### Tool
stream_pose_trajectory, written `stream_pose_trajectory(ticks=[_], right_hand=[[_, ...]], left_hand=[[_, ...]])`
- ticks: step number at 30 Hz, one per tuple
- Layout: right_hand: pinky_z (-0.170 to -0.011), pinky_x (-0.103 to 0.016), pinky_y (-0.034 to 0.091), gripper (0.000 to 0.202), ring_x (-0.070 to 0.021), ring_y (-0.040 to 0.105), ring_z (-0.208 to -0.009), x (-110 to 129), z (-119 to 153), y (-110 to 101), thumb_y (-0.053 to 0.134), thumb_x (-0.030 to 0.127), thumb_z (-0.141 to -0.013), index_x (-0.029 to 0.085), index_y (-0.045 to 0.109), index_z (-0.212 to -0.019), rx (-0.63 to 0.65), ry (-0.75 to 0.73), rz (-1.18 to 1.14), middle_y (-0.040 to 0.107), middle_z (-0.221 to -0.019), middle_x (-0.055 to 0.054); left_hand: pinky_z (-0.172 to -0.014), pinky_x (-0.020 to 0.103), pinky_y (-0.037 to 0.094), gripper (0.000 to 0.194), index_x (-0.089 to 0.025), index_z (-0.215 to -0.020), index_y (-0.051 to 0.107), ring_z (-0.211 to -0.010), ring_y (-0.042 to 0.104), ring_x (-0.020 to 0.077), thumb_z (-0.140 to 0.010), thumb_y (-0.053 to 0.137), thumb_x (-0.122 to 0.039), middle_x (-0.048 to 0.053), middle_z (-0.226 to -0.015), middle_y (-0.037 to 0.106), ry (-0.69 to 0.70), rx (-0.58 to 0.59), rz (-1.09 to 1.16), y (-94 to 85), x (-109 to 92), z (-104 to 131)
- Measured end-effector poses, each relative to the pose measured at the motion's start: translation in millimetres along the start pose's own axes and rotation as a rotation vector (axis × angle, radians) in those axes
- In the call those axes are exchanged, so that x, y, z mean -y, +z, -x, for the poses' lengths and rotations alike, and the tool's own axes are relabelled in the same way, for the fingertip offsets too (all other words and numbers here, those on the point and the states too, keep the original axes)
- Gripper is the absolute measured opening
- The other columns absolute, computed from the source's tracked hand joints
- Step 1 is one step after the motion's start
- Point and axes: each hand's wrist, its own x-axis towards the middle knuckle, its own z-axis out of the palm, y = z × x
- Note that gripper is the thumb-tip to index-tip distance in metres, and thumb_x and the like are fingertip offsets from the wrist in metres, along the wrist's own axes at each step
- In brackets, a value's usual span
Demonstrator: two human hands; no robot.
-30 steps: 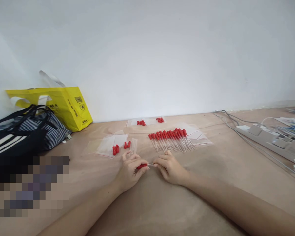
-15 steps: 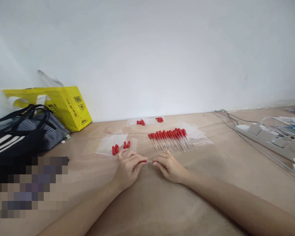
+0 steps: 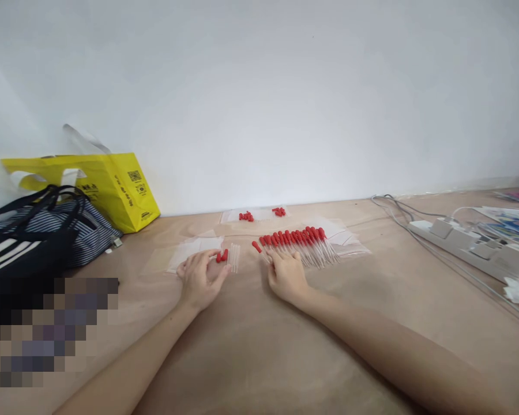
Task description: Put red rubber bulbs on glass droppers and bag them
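My left hand point(image 3: 200, 281) is over the left plastic bag, thumb and fingers apart. Two loose red rubber bulbs point(image 3: 222, 256) lie between its fingertips and thumb; whether it touches them I cannot tell. A short row of thin clear glass tubes point(image 3: 234, 258) lies just right of that thumb. My right hand point(image 3: 288, 276) has its fingers closed on the tube of a dropper with a red bulb point(image 3: 256, 246), at the left end of a row of droppers point(image 3: 303, 237). That row consists of several clear tubes with red bulbs pointing away from me.
Near the wall, more red bulbs point(image 3: 279, 212) lie on a clear bag point(image 3: 229, 216). Flat plastic bags point(image 3: 350, 245) extend behind the dropper row. A power strip point(image 3: 471, 242) with cables is at right. A yellow bag point(image 3: 127, 193) and a dark striped bag point(image 3: 97, 230) stand left.
My hands have separated. The right carried the dropper away from me to the row's left end. The left let go of its bulb and moved left to the loose bulbs.
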Motion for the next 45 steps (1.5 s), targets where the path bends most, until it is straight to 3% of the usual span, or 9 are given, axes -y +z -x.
stream_pose_trajectory(ticks=[5, 10, 17, 21, 25, 31, 36, 42, 45], right_hand=[[-0.070, -0.033, 0.021, 0.025, -0.0207, 0.055, -0.078, 14, -36, 19, 0.044, 0.016, -0.073, 0.013, 0.053, -0.096, 0.061, 0.157, 0.090, 0.063, -0.079, -0.009], [-0.073, -0.035, 0.022, 0.021, -0.0216, 0.054, -0.083, 15, -51, 27, 0.044, 0.018, -0.072, 0.014, 0.056, -0.089, 0.090, 0.160, 0.132, 0.063, -0.089, -0.010], [-0.074, -0.035, 0.024, 0.022, -0.0215, 0.053, -0.086, 15, -51, 24, 0.042, 0.020, -0.074, 0.015, 0.059, -0.087, 0.081, 0.141, 0.135, 0.062, -0.092, -0.011], [-0.077, -0.038, 0.024, 0.025, -0.0217, 0.054, -0.082, 31, -57, 24, 0.042, 0.027, -0.076, 0.014, 0.062, -0.080, 0.093, 0.171, 0.101, 0.063, -0.087, -0.012], [-0.081, -0.040, 0.024, 0.031, -0.0230, 0.057, -0.078, 50, -66, 27, 0.043, 0.035, -0.076, 0.013, 0.064, -0.076, 0.158, 0.268, 0.064, 0.064, -0.081, -0.013], [-0.087, -0.043, 0.020, 0.027, -0.0234, 0.059, -0.081, 64, -78, 33, 0.045, 0.031, -0.074, 0.015, 0.065, -0.083, 0.301, 0.342, 0.015, 0.065, -0.088, -0.013], [-0.085, -0.044, 0.023, 0.029, -0.0255, 0.058, -0.086, 67, -80, 35, 0.042, 0.032, -0.078, 0.017, 0.064, -0.087, 0.353, 0.357, -0.002, 0.064, -0.092, -0.015], [-0.083, -0.042, 0.022, 0.028, -0.0232, 0.058, -0.078, 66, -75, 32, 0.040, 0.029, -0.077, 0.015, 0.064, -0.079, 0.215, 0.363, -0.022, 0.065, -0.083, -0.013], [-0.080, -0.040, 0.024, 0.027, -0.0225, 0.056, -0.078, 62, -63, 26, 0.039, 0.027, -0.078, 0.013, 0.062, -0.076, 0.099, 0.293, -0.031, 0.064, -0.081, -0.013]], left_hand=[[-0.083, 0.044, 0.027, 0.023, -0.023, -0.090, 0.057, -0.098, 0.046, 0.0275, -0.067, 0.053, -0.027, 0.006, -0.101, 0.058, -0.176, 0.065, -0.215, -0.3, 21, -8], [-0.082, 0.043, 0.030, 0.024, -0.023, -0.092, 0.056, -0.100, 0.045, 0.0278, -0.070, 0.050, -0.029, 0.007, -0.102, 0.057, -0.299, 0.149, -0.329, -1.6, 27, -11], [-0.071, 0.032, 0.039, 0.025, -0.019, -0.089, 0.052, -0.089, 0.053, 0.0244, -0.072, 0.050, -0.037, 0.007, -0.091, 0.058, -0.321, 0.203, -0.271, 3.9, 39, -14], [-0.072, 0.028, 0.041, 0.037, -0.016, -0.097, 0.049, -0.088, 0.055, 0.0216, -0.073, 0.047, -0.045, 0.007, -0.093, 0.059, -0.381, 0.141, -0.181, 5.3, 43, -15], [-0.071, 0.031, 0.042, 0.039, -0.013, -0.096, 0.050, -0.086, 0.057, 0.0235, -0.075, 0.042, -0.046, 0.009, -0.088, 0.061, -0.500, 0.137, -0.210, 4.3, 44, -18], [-0.069, 0.033, 0.041, 0.023, -0.017, -0.073, 0.055, -0.085, 0.056, 0.0263, -0.075, 0.043, -0.037, 0.009, -0.082, 0.061, -0.497, 0.193, -0.248, 8.0, 53, -19], [-0.069, 0.032, 0.042, 0.029, -0.016, -0.083, 0.056, -0.085, 0.056, 0.0249, -0.074, 0.044, -0.041, 0.009, -0.085, 0.062, -0.490, 0.188, -0.252, 10.2, 58, -18], [-0.070, 0.033, 0.042, 0.029, -0.018, -0.074, 0.061, -0.087, 0.055, 0.0267, -0.074, 0.044, -0.041, 0.010, -0.085, 0.062, -0.464, 0.211, -0.257, 11.3, 61, -18], [-0.069, 0.033, 0.042, 0.029, -0.017, -0.074, 0.062, -0.087, 0.056, 0.0267, -0.075, 0.042, -0.038, 0.010, -0.087, 0.063, -0.468, 0.201, -0.257, 9.6, 60, -19]])
